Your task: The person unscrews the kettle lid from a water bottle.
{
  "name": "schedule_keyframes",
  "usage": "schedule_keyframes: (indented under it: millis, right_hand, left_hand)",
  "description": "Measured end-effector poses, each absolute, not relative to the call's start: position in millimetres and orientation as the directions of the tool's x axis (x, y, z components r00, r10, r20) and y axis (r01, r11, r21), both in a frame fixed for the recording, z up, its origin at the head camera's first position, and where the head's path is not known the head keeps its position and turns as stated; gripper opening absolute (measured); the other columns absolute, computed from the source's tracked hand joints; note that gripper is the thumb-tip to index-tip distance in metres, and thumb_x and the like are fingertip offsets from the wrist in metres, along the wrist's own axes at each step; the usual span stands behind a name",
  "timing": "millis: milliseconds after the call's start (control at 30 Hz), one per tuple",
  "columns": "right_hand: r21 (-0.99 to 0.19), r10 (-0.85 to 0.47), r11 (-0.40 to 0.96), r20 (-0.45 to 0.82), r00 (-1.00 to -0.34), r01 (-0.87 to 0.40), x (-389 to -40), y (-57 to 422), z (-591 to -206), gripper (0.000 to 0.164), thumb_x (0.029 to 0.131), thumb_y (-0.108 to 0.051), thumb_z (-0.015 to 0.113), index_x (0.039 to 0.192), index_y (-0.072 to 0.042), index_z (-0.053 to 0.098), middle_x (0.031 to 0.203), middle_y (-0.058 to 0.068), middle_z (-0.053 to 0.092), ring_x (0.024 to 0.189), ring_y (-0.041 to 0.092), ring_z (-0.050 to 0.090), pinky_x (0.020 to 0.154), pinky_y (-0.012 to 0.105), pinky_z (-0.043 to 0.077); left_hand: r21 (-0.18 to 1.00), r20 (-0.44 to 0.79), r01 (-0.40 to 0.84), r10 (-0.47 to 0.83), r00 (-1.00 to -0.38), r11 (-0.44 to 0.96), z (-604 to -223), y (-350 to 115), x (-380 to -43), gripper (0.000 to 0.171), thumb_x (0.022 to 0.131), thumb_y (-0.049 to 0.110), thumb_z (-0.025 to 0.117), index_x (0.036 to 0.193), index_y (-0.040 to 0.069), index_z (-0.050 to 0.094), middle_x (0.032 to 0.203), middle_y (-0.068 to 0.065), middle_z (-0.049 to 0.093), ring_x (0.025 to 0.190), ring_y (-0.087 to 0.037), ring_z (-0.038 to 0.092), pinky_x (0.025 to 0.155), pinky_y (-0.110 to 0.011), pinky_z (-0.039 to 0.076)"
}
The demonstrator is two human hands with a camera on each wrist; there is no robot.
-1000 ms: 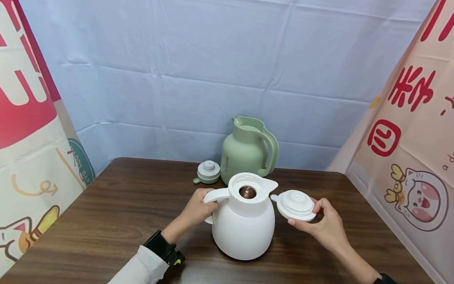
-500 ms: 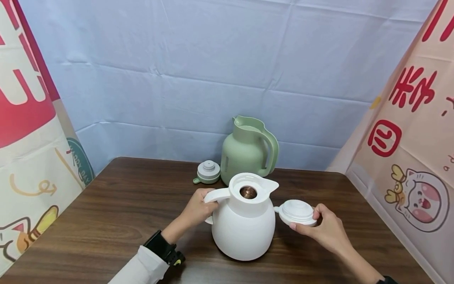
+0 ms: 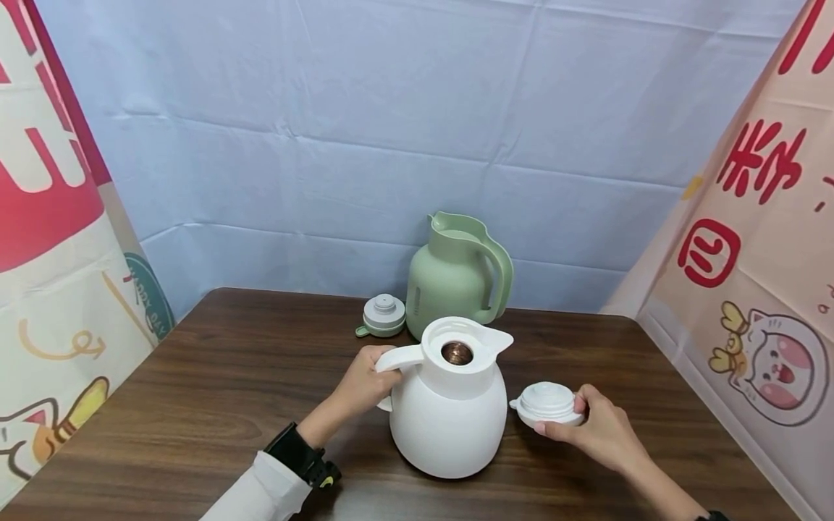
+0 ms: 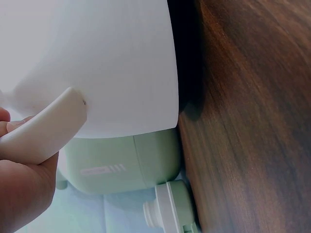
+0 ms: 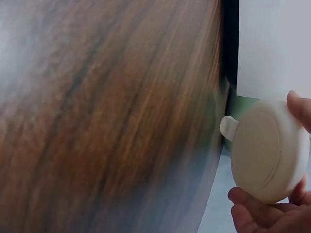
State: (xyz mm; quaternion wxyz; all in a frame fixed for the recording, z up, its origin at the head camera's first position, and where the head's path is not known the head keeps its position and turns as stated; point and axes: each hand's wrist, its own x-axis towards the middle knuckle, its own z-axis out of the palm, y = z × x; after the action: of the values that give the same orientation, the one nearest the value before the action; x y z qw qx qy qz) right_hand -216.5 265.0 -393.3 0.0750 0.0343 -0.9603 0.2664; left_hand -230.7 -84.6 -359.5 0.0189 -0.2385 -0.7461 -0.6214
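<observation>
A white thermos jug stands upright on the table, its round mouth uncovered and its spout pointing right. My left hand grips its handle, fingers wrapped round it. To the right of the jug, my right hand pinches the rim of a white lid between thumb and fingers. The lid is upside down, its stepped plug side up and its small tab towards the jug. In the right wrist view the lid's smooth flat top faces the table, close over it.
Behind the white jug stands a green thermos jug without its lid, handle to the right. Its green and grey lid lies upside down beside it on the brown wooden table. Hanging cloths enclose the back and sides.
My right hand has lowered the white lid towards the table and slightly to the right, levelling it. The left hand and the white jug have stayed in place.
</observation>
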Motion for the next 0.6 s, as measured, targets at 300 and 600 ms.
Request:
schedule_keyframes:
  millis: [300, 600]
  right_hand:
    - [-0.531, -0.038, 0.842, 0.112, -0.993, -0.092, -215.9, 267.3, -394.9, 0.082, 0.06, -0.047, 0.084, 0.105, 0.002, 0.034, 0.089, 0.019, 0.056, 0.077, 0.028, 0.055, 0.061, 0.037, 0.042]
    - [-0.413, -0.177, 0.887, 0.104, -0.979, -0.205, -215.8, 265.5, -404.5, 0.115, 0.047, -0.045, 0.088, 0.127, 0.017, 0.034, 0.105, 0.031, 0.054, 0.091, 0.039, 0.055, 0.072, 0.049, 0.046]
  left_hand:
    - [0.926, 0.313, 0.363, 0.323, -0.893, 0.105, -360.4, -83.3, -230.8, 0.02, 0.073, -0.013, 0.048, 0.085, -0.008, 0.063, 0.061, -0.001, 0.045, 0.05, -0.009, 0.04, 0.048, -0.025, 0.036]
    - [0.922, 0.317, 0.37, 0.32, -0.893, 0.119, -358.8, -83.1, -230.7, 0.018, 0.073, -0.013, 0.048, 0.083, -0.007, 0.062, 0.06, 0.001, 0.043, 0.051, -0.01, 0.04, 0.048, -0.024, 0.036]
